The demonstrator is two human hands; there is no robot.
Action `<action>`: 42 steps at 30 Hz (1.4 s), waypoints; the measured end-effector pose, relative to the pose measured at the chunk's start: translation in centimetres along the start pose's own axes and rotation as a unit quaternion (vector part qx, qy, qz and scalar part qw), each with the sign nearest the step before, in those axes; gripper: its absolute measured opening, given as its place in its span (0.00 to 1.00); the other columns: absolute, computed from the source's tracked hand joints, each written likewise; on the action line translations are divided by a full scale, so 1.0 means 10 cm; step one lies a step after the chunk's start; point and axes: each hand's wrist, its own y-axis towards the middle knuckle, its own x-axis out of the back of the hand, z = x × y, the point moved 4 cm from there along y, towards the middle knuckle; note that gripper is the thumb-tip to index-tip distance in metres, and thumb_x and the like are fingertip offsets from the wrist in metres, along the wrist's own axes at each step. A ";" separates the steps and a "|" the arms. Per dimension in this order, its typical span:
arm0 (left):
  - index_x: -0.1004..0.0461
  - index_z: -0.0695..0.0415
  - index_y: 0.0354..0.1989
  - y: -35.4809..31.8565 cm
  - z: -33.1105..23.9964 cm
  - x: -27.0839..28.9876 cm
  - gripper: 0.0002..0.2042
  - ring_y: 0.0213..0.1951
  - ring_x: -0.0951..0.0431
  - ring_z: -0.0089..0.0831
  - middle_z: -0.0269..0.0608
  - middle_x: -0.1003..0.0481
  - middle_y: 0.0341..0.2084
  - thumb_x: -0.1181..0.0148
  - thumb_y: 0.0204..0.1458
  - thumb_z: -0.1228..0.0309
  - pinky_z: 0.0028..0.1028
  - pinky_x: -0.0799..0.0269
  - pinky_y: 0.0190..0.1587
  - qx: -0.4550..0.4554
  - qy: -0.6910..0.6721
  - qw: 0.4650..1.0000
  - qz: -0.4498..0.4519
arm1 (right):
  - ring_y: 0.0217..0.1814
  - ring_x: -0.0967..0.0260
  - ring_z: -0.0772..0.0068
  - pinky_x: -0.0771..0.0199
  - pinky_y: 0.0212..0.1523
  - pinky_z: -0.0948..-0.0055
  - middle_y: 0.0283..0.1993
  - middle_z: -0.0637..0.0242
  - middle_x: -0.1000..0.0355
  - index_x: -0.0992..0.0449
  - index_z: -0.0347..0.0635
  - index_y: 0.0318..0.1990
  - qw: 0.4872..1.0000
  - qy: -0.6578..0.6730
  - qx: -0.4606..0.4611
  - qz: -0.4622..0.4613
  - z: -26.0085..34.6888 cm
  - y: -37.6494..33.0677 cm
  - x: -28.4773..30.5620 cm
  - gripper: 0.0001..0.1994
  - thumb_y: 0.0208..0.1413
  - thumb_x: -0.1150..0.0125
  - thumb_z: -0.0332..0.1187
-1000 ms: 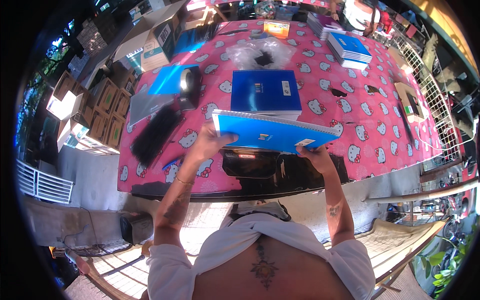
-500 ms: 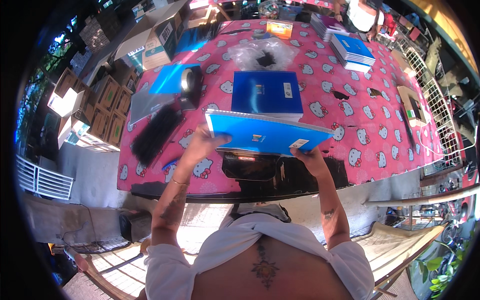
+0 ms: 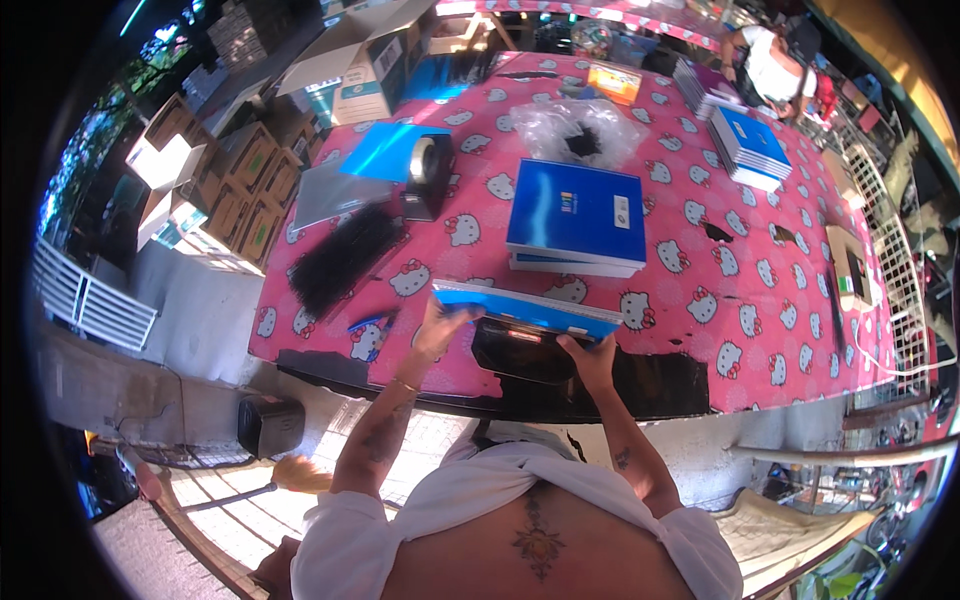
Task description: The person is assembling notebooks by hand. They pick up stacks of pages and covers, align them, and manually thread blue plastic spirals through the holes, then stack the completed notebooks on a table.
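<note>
Both hands, left [image 3: 437, 333] and right [image 3: 590, 357], grip a blue notebook [image 3: 525, 308] level over the table's [image 3: 700, 330] near edge, just short of the blue stack [image 3: 575, 215], apparently not yet set down.

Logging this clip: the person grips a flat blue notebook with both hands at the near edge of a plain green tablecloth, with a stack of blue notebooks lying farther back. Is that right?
Not quite. The head view shows the tablecloth is pink with a white cartoon-cat print, not plain green. The rest holds: the left hand and right hand grip the flat blue notebook at the near edge, and the stack of blue notebooks lies farther back.
</note>
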 end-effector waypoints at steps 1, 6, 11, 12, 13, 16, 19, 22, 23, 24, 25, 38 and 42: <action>0.37 0.56 0.60 -0.02 -0.02 -0.04 0.29 0.55 0.27 0.30 0.43 0.27 0.52 0.34 0.47 0.76 0.32 0.30 0.56 0.065 0.060 0.996 0.022 | 0.43 0.26 0.77 0.27 0.48 0.73 0.39 0.68 0.23 0.23 0.37 0.42 1.000 -0.002 -0.010 -0.001 0.02 -0.02 0.00 0.18 0.44 0.22 0.29; 0.37 0.57 0.65 0.10 -0.63 0.05 0.30 0.58 0.29 0.33 0.45 0.30 0.58 0.37 0.51 0.70 0.37 0.33 0.60 0.134 0.148 0.955 0.219 | 0.41 0.30 0.76 0.29 0.46 0.73 0.40 0.70 0.27 0.26 0.38 0.43 0.998 0.028 -0.053 -0.013 -0.16 -0.02 0.27 0.20 0.42 0.24 0.28; 0.24 0.61 0.52 1.08 -1.46 2.33 0.19 0.51 0.22 0.47 0.54 0.22 0.47 0.41 0.54 0.63 0.38 0.28 0.54 -0.092 0.422 0.877 -0.212 | 0.42 0.33 0.77 0.31 0.47 0.73 0.40 0.71 0.29 0.29 0.40 0.46 0.996 0.036 -0.076 -0.012 -0.29 -0.10 0.33 0.23 0.42 0.26 0.27; 0.21 0.60 0.48 1.21 -1.56 2.73 0.17 0.49 0.22 0.51 0.57 0.21 0.45 0.42 0.54 0.62 0.40 0.27 0.52 -0.089 0.507 0.812 -0.274 | 0.43 0.33 0.77 0.31 0.47 0.73 0.40 0.72 0.30 0.30 0.41 0.48 0.995 0.036 -0.088 0.004 -0.36 -0.09 0.32 0.24 0.42 0.25 0.27; 0.21 0.60 0.48 1.34 -1.54 2.91 0.17 0.49 0.22 0.51 0.57 0.21 0.45 0.42 0.54 0.62 0.40 0.27 0.52 -0.090 0.508 0.813 -0.269 | 0.43 0.33 0.77 0.31 0.47 0.73 0.40 0.72 0.30 0.30 0.41 0.48 0.995 0.037 -0.088 -0.002 -0.37 -0.07 0.28 0.24 0.42 0.25 0.27; 0.20 0.54 0.46 1.60 -1.39 3.20 0.16 0.47 0.23 0.58 0.58 0.23 0.46 0.42 0.54 0.60 0.46 0.27 0.50 -0.030 0.629 0.754 -0.186 | 0.36 0.34 0.80 0.32 0.42 0.76 0.36 0.73 0.30 0.28 0.40 0.46 0.995 0.065 -0.055 -0.049 -0.23 -0.12 0.28 0.25 0.39 0.22 0.25; 0.19 0.54 0.42 1.67 -1.19 3.24 0.15 0.47 0.22 0.55 0.57 0.23 0.45 0.42 0.54 0.59 0.48 0.27 0.50 -0.052 0.675 0.701 -0.226 | 0.35 0.36 0.82 0.34 0.40 0.79 0.34 0.75 0.32 0.28 0.41 0.46 0.995 0.034 -0.074 -0.057 -0.29 -0.16 0.40 0.26 0.38 0.21 0.26; 0.20 0.56 0.41 1.73 -0.93 2.98 0.15 0.47 0.22 0.54 0.57 0.23 0.45 0.42 0.55 0.58 0.48 0.27 0.50 -0.035 0.661 0.724 -0.194 | 0.46 0.33 0.78 0.32 0.50 0.75 0.42 0.73 0.29 0.30 0.41 0.51 0.996 0.035 -0.077 -0.018 -0.39 -0.22 0.49 0.25 0.45 0.26 0.26; 0.21 0.58 0.40 1.67 -0.90 3.10 0.16 0.47 0.22 0.55 0.57 0.23 0.45 0.42 0.56 0.57 0.49 0.27 0.50 0.014 0.647 0.741 -0.179 | 0.44 0.34 0.80 0.34 0.49 0.76 0.41 0.74 0.30 0.30 0.41 0.51 0.996 0.049 -0.071 -0.022 -0.31 -0.19 0.40 0.25 0.45 0.26 0.26; 0.21 0.58 0.40 1.61 -0.91 3.22 0.16 0.47 0.22 0.55 0.57 0.23 0.45 0.42 0.56 0.57 0.49 0.27 0.50 0.018 0.648 0.739 -0.183 | 0.41 0.38 0.82 0.36 0.48 0.77 0.39 0.76 0.32 0.31 0.41 0.52 0.996 0.041 -0.074 -0.008 -0.21 -0.15 0.31 0.26 0.45 0.26 0.25; 0.20 0.58 0.38 1.57 -0.89 3.32 0.16 0.47 0.23 0.55 0.57 0.22 0.44 0.43 0.56 0.58 0.49 0.28 0.49 0.045 0.621 0.770 -0.142 | 0.37 0.42 0.84 0.39 0.46 0.79 0.37 0.78 0.35 0.31 0.41 0.54 0.996 0.033 -0.077 0.004 -0.10 -0.11 0.22 0.27 0.44 0.26 0.25; 0.32 0.54 0.52 1.17 -1.51 2.37 0.12 0.39 0.22 0.52 0.50 0.25 0.35 0.49 0.61 0.69 0.45 0.24 0.34 -0.180 0.720 0.632 -0.223 | 0.53 0.34 0.70 0.35 0.58 0.70 0.53 0.67 0.31 0.34 0.39 0.62 0.998 0.003 -0.048 -0.038 -0.29 -0.16 0.45 0.36 0.43 0.24 0.29; 0.26 0.54 0.42 0.61 -1.81 1.56 0.07 0.35 0.22 0.47 0.43 0.26 0.28 0.43 0.59 0.68 0.43 0.24 0.32 -0.265 0.730 0.596 -0.204 | 0.69 0.43 0.57 0.41 0.66 0.57 0.67 0.57 0.41 0.39 0.41 0.67 0.987 -0.077 0.123 -0.072 0.83 -0.06 0.19 0.41 0.46 0.24 0.36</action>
